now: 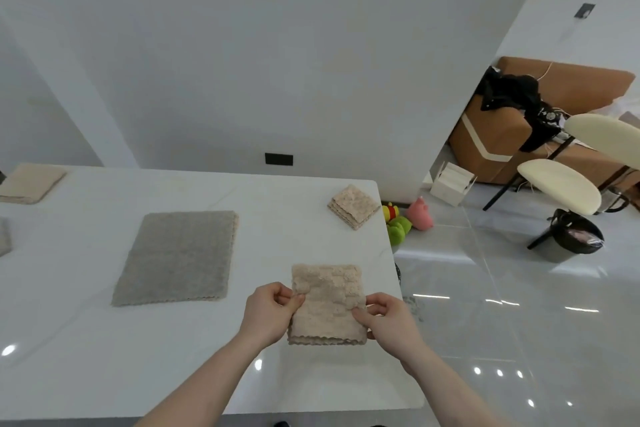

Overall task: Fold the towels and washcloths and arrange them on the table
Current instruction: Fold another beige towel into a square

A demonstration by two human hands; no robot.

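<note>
Now pinching beige scalloped terry washcloth [328, 305] w/ left hand [272, 314] + right hand [389, 321], over white marble counter [104, 340] near rt edge. Risk: layers slipping, fold springing open if pinch loosens.

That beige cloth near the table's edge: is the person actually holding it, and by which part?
Yes. Both hands hold the folded beige washcloth: the left hand pinches its left edge, the right hand pinches its right edge, each about halfway along the side.
</note>
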